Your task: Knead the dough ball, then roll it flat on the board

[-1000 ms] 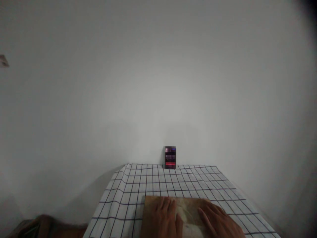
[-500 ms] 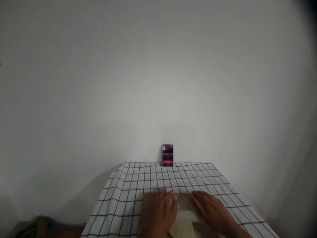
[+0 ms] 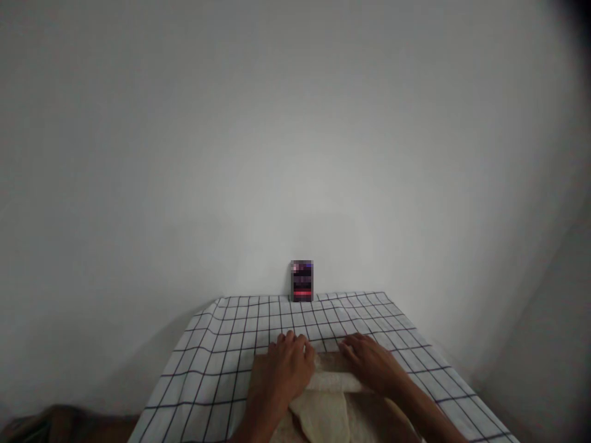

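A flat brown sheet (image 3: 364, 418), its material unclear, lies on the checked cloth with a pale cream strip (image 3: 332, 382) across it and a loose cream flap (image 3: 325, 413) below. My left hand (image 3: 289, 366) is palm down over the sheet's left part. Its fingers are apart and slightly bent, reaching past the far edge. On the other side, my right hand (image 3: 369, 363) is also palm down, its fingers stretched over the far right edge. Both hands partly cover the sheet, and its near end runs out of view.
A white cloth with dark grid lines (image 3: 207, 363) covers the table, which meets a plain wall (image 3: 295, 154). A phone-like upright object (image 3: 302, 281), blurred out, leans there. Brown furniture (image 3: 69, 424) shows at the lower left.
Both hands have moved away from me, past the sheet's far edge. More of the cream flap shows now. The camera view has shifted slightly.
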A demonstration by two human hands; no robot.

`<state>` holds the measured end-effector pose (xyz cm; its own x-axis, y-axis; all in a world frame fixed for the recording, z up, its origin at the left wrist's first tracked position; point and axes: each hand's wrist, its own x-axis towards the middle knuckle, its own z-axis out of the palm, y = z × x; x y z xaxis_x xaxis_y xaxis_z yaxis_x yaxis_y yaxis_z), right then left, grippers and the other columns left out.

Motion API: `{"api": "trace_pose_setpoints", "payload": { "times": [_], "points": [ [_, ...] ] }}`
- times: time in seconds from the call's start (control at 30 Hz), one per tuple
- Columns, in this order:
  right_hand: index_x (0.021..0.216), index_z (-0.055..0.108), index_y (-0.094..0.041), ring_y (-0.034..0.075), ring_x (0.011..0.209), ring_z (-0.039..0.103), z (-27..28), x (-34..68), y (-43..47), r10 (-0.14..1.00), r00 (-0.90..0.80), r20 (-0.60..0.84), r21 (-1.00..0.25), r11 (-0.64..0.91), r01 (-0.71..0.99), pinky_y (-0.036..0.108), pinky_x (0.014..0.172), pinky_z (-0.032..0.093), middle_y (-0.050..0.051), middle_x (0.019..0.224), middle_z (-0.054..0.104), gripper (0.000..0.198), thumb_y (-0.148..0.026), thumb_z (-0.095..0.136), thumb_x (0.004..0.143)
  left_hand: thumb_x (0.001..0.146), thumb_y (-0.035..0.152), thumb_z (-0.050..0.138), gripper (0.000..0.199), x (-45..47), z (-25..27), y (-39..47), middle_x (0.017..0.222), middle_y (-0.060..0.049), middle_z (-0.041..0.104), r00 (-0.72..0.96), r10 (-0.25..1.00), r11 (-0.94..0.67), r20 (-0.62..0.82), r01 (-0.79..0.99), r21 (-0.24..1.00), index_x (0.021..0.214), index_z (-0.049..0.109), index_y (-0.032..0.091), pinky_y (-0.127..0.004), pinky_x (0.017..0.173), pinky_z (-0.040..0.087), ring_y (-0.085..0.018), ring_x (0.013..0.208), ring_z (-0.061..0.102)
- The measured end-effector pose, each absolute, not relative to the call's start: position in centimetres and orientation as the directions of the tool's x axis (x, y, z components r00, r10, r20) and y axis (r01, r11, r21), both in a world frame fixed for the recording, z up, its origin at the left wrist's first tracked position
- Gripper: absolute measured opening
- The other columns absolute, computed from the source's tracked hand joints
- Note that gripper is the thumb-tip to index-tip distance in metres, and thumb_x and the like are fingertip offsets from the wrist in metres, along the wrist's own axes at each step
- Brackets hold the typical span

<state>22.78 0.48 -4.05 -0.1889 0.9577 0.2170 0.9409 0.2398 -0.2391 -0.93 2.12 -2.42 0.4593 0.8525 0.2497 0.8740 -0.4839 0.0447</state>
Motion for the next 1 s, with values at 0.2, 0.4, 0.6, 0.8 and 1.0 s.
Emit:
{"api": "trace_pose_setpoints", "payload": {
  "times": [0.2, 0.4, 0.6, 0.8, 1.0],
  "points": [
    [0.120, 0.074, -0.027, 0.033, 0.132, 0.066, -5.3, 23.2, -2.6, 0.930, -0.223, 0.291, -0.182, 0.283, 0.942, 0.047, 0.104, 0.058, 0.013, 0.129, 0.079, 0.031, -0.033, 0.047, 0.106, 0.105, 0.025, 0.047, 0.034, -1.0, -2.5, -0.5, 0.127, -0.008, 0.077, 0.413, 0.854, -0.471, 0.316, 0.872, 0.133, 0.129, 0.071, 0.024, -0.047, 0.108, 0.056, -0.028, 0.122, 0.070],
    [0.125, 0.074, -0.023, 0.034, 0.139, 0.064, -5.1, 21.7, -5.4, 0.936, -0.124, 0.331, -0.202, 0.198, 0.959, 0.056, 0.114, 0.052, 0.014, 0.141, 0.074, 0.040, -0.032, 0.039, 0.109, 0.104, 0.026, 0.048, 0.045, -1.8, -2.9, -3.0, 0.147, -0.011, 0.069, 0.437, 0.820, -0.507, 0.369, 0.854, 0.116, 0.145, 0.063, 0.017, -0.055, 0.120, 0.048, -0.033, 0.142, 0.059],
    [0.131, 0.072, -0.024, 0.031, 0.142, 0.061, -5.3, 20.5, -9.8, 0.938, -0.095, 0.332, -0.229, 0.178, 0.957, 0.055, 0.119, 0.048, 0.011, 0.149, 0.069, 0.043, -0.034, 0.036, 0.110, 0.106, 0.027, 0.045, 0.051, -3.0, -4.8, -6.2, 0.161, -0.009, 0.056, 0.457, 0.742, -0.567, 0.491, 0.818, 0.095, 0.155, 0.054, 0.020, -0.059, 0.124, 0.045, -0.033, 0.152, 0.048],
    [0.139, 0.070, -0.023, 0.033, 0.147, 0.056, -4.5, 20.3, -10.6, 0.960, -0.077, 0.268, -0.228, 0.141, 0.963, 0.058, 0.122, 0.044, 0.011, 0.155, 0.064, 0.047, -0.038, 0.035, 0.111, 0.108, 0.030, 0.042, 0.050, -2.9, -4.7, -7.1, 0.163, -0.007, 0.054, 0.445, 0.772, -0.550, 0.454, 0.825, 0.127, 0.156, 0.054, 0.019, -0.057, 0.127, 0.041, -0.031, 0.154, 0.047],
    [0.131, 0.073, -0.021, 0.035, 0.148, 0.054, -2.8, 20.6, -6.8, 0.971, -0.081, 0.226, -0.188, 0.125, 0.974, 0.059, 0.121, 0.042, 0.014, 0.153, 0.066, 0.046, -0.036, 0.035, 0.111, 0.110, 0.031, 0.042, 0.047, -1.8, -2.2, -4.6, 0.155, -0.010, 0.062, 0.410, 0.861, -0.464, 0.301, 0.875, 0.135, 0.152, 0.058, 0.020, -0.056, 0.125, 0.041, -0.031, 0.148, 0.054]
  ]
}}
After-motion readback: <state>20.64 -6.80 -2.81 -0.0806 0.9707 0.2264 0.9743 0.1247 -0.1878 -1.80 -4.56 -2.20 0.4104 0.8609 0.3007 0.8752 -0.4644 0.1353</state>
